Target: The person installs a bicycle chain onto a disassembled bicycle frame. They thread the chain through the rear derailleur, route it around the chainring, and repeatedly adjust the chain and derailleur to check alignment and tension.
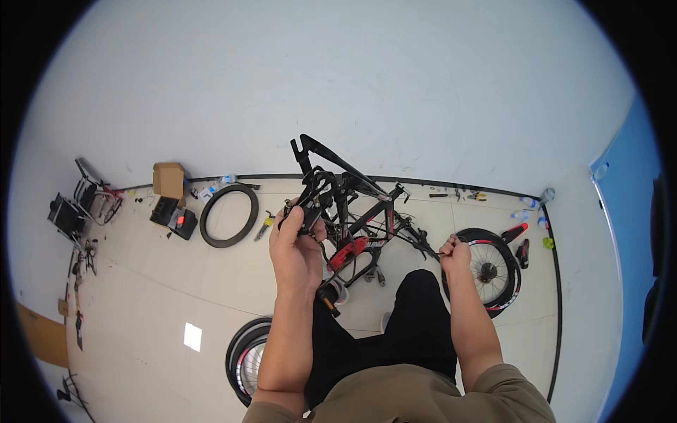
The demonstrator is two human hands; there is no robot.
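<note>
A black bicycle frame [386, 213] with red parts stands in front of me, wheels off, its fork pointing up toward the wall. My left hand [296, 243] is closed round a small black bike part [307, 219] beside the frame's looped cables [321, 182]; its exact kind is hidden by the fingers. To the right, my right hand [455, 252] pinches a thin black cable [426, 248] that runs back toward the frame. A red chain guard [349, 252] and a pedal [328, 299] sit low on the frame.
One wheel [518, 271] lies beside my right forearm, another [240, 363] near my left elbow. A loose tyre [204, 229], a yellow tool [265, 224], a toolbox [185, 223] and a cardboard box [169, 180] are on the left. Pliers [477, 196] and bottles [522, 214] lie along the wall.
</note>
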